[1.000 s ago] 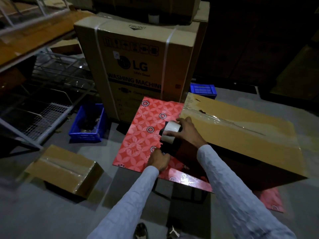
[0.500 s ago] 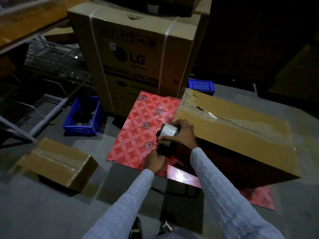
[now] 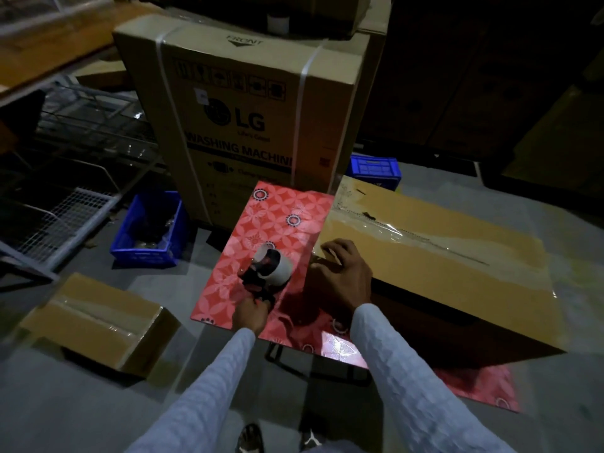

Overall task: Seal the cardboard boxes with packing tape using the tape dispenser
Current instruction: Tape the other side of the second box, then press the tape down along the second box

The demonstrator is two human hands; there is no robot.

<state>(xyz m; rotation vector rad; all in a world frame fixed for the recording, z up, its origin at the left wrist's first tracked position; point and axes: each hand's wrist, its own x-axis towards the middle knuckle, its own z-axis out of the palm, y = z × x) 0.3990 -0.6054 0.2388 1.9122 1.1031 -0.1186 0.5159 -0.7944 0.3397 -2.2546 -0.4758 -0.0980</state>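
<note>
At frame centre, our left hand (image 3: 250, 313) grips the tape dispenser (image 3: 268, 271) while our right hand (image 3: 343, 276), fingers apparently relaxed, presses the cardboard box (image 3: 441, 256) edge, readying another strip.

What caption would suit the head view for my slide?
Left hand holds the tape dispenser over the red table; right hand rests on the large cardboard box.
</note>
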